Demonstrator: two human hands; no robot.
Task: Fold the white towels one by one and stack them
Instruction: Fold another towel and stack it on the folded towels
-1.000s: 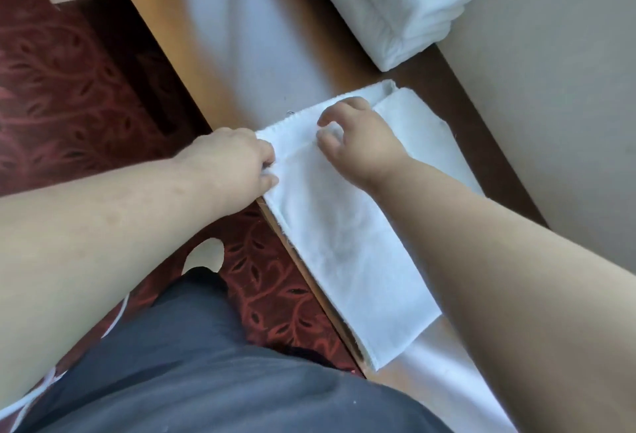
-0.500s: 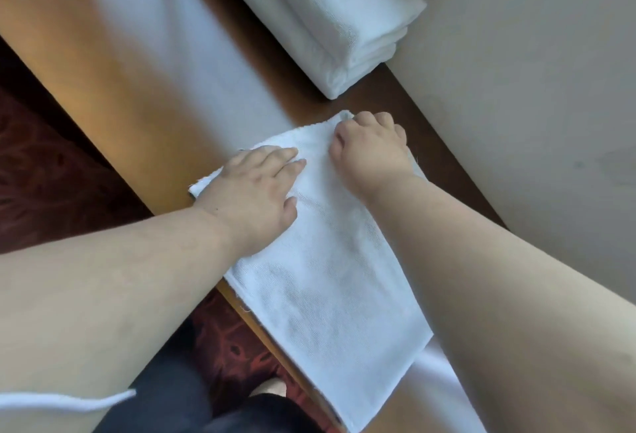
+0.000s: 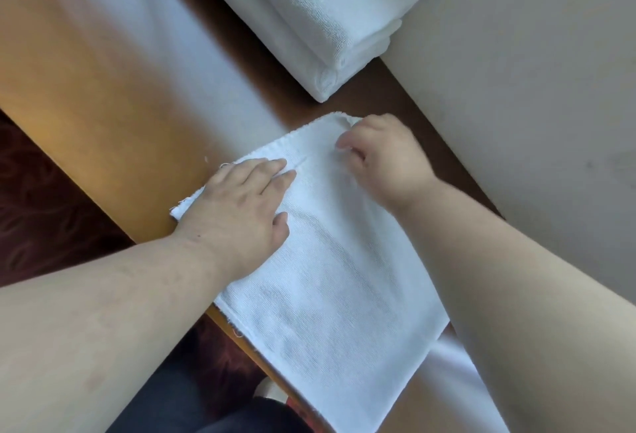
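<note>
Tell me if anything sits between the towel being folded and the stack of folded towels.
Nothing visible does. Only a bare strip of table separates the towel from the stack beyond it. The left hand lies flat on the towel; the right hand curls at its far corner.

Soft daylight, pale glare streak across the table (image 3: 103, 95), edges blurred.

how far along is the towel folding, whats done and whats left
Done: a stack of folded towels sits at the far end of the table. In hand: one white towel lies flat, part over the near table edge; the left hand presses flat on it, the right hand has curled fingers at its far corner. Left: finishing its folds and adding it to the stack. Any unfolded towels beyond this one are out of view.
</note>
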